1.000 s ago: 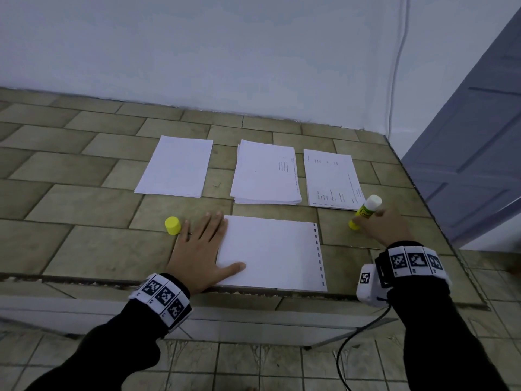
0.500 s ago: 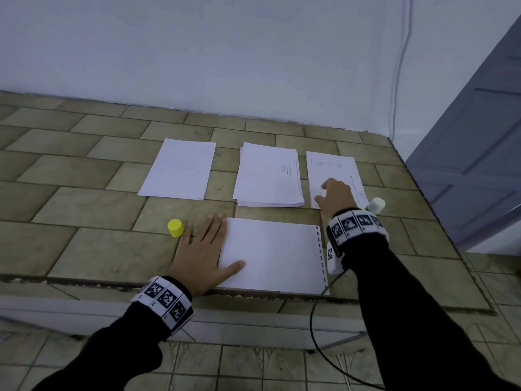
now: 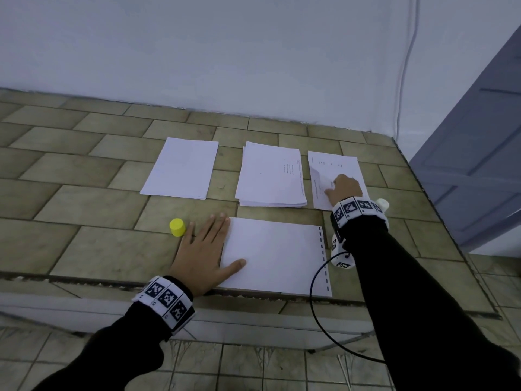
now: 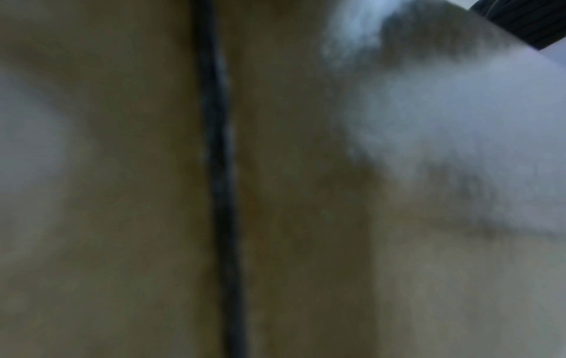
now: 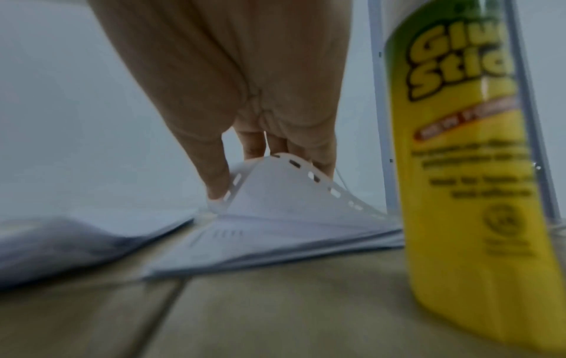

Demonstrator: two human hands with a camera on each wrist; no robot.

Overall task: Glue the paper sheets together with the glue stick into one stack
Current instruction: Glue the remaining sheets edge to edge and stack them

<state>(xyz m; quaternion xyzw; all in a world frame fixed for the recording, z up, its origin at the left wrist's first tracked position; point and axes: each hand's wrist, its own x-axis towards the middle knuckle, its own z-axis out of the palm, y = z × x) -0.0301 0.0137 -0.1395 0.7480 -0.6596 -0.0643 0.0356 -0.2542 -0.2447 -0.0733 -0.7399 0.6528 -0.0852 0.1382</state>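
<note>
Now the right hand [image 3: 345, 189] is pinching the top sheet [image 5: 275, 191] of the printed pile [image 3: 334, 165] between thumb and fingers and is lifting its edge up. Just beside that wrist, the glue stick [image 5: 465, 169] is standing upright on the tiled worktop [image 3: 84, 204]. Nearer the body, the left hand [image 3: 201, 251] is lying flat with straight fingers, pressing the left edge of the big sheet [image 3: 277, 255]. Just left of those fingers, the yellow cap [image 3: 177, 227] is sitting.
</note>
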